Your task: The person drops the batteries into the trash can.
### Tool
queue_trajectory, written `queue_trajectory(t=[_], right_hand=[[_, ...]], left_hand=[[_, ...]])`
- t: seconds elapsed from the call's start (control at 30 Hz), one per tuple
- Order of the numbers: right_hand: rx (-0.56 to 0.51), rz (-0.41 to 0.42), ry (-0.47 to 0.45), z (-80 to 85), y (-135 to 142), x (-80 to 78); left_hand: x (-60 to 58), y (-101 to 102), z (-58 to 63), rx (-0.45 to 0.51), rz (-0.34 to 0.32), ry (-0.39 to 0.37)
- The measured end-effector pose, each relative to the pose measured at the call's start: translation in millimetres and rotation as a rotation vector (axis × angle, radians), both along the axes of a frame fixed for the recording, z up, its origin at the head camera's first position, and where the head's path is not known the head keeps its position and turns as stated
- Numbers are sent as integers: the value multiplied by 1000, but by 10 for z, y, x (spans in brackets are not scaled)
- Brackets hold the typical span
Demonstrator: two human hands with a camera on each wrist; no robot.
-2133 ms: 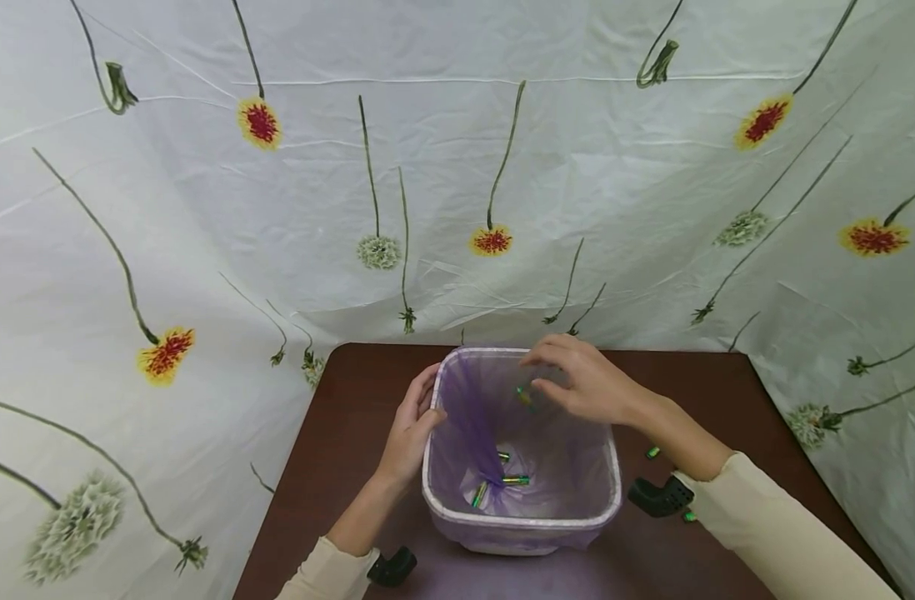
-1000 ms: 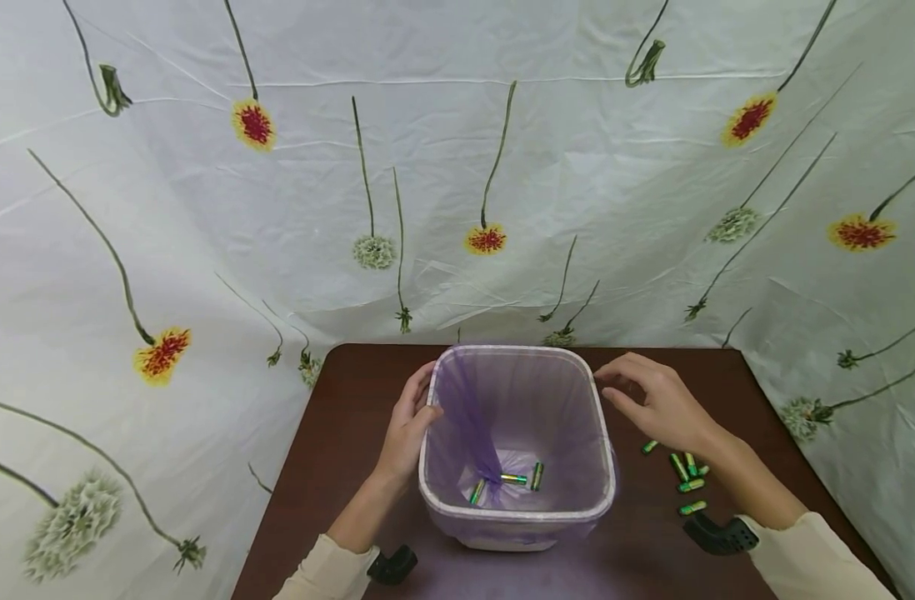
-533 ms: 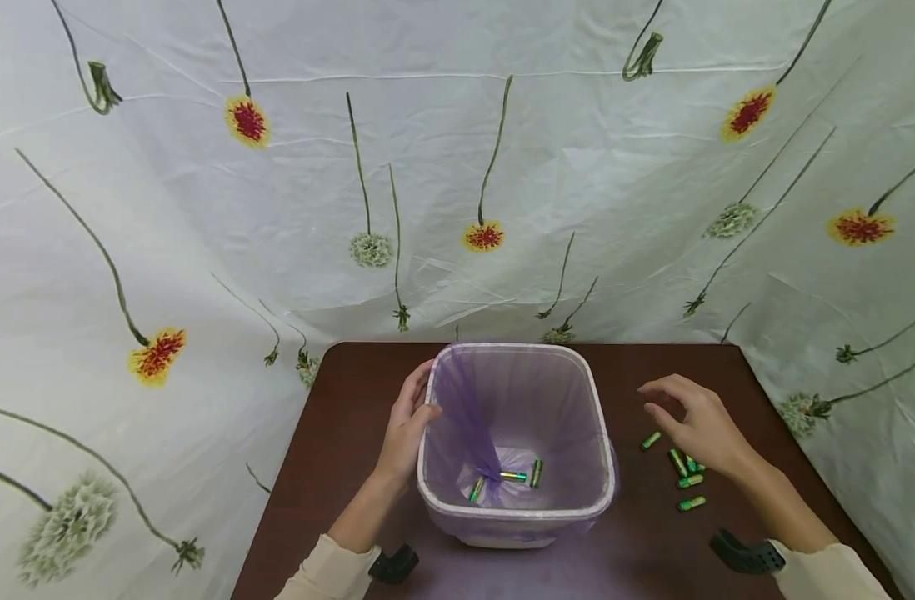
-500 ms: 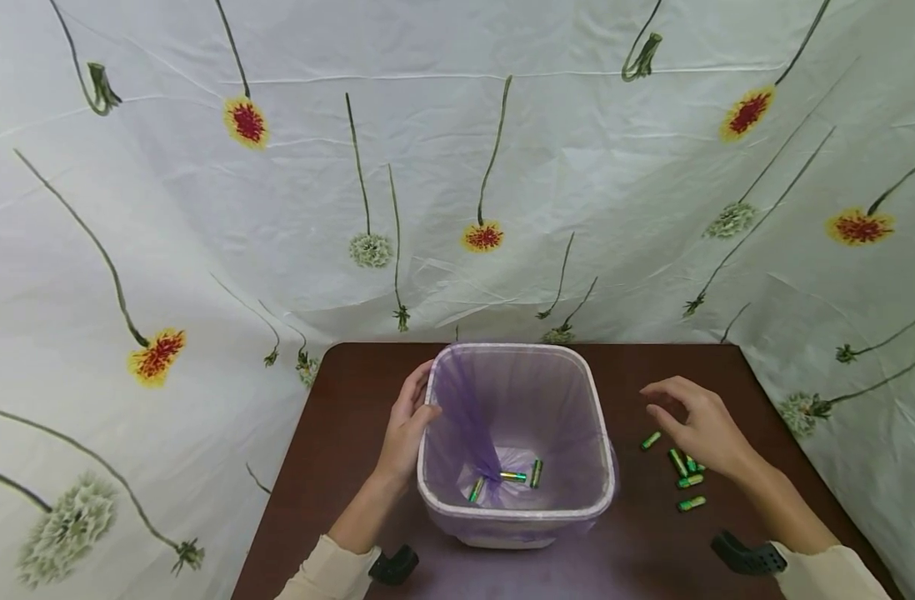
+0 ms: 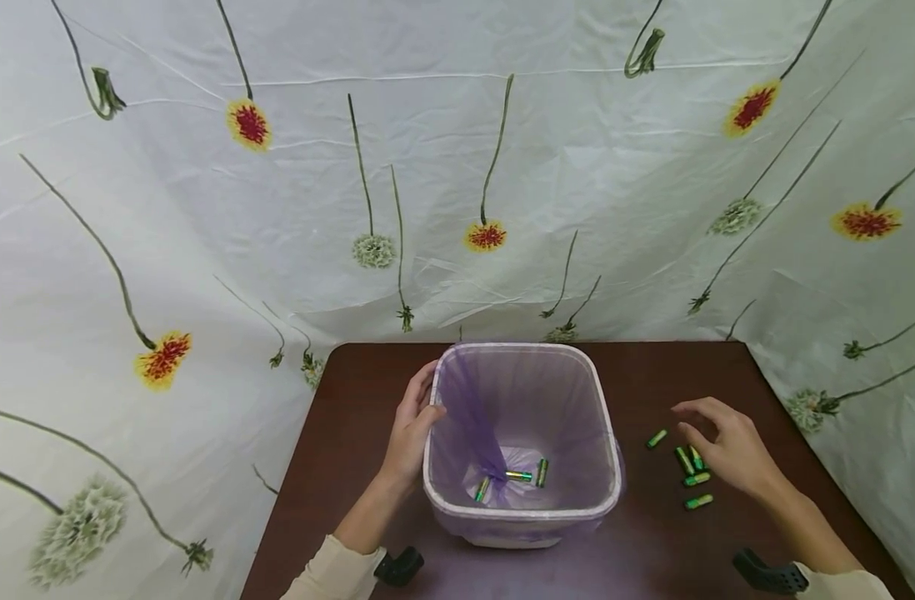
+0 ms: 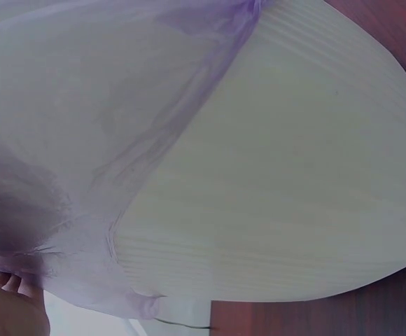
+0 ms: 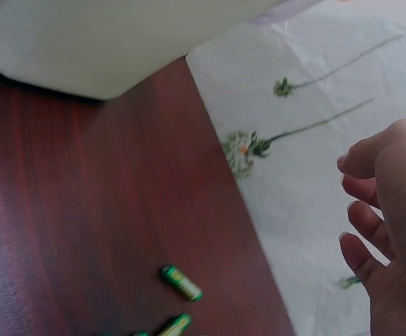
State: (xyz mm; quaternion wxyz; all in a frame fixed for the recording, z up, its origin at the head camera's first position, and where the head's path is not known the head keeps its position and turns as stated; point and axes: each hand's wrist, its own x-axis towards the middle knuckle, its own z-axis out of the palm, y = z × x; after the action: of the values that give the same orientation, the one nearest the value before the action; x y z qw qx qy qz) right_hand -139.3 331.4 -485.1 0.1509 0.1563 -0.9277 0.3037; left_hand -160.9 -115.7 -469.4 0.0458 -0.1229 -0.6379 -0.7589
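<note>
A white bin (image 5: 523,514) lined with a thin purple bag stands upright on the table. My left hand (image 5: 410,433) grips its left rim, thumb over the edge and fingers outside; in the left wrist view the fingers (image 6: 10,283) show only at the bottom corner. Inside lie 3 green-and-gold batteries, one of them a battery (image 5: 542,472) near the middle of the floor. My right hand (image 5: 731,443) hovers right of the bin with loosely bent fingers and nothing in them. Below and left of it lie several loose batteries, including a single battery (image 5: 657,438) and the nearest battery (image 5: 699,502).
The dark reddish-brown table (image 5: 375,375) has its back edge against a white flowered cloth (image 5: 427,167), which also hangs at both sides. A black wrist mount (image 5: 768,573) sits under the right forearm, and another black mount (image 5: 399,566) under the left.
A battery fell from my right hand into the bin. That hand has since moved out over the rim, rightward and toward the loose batteries. My left hand has stayed on the rim.
</note>
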Motion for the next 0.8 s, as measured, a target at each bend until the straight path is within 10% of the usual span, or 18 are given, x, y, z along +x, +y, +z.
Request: queue_trajectory(t=[0.8], right_hand=[[-102,-286,-205,-1107,360,557]], left_hand=[[5,20,2,32,-9,-11]])
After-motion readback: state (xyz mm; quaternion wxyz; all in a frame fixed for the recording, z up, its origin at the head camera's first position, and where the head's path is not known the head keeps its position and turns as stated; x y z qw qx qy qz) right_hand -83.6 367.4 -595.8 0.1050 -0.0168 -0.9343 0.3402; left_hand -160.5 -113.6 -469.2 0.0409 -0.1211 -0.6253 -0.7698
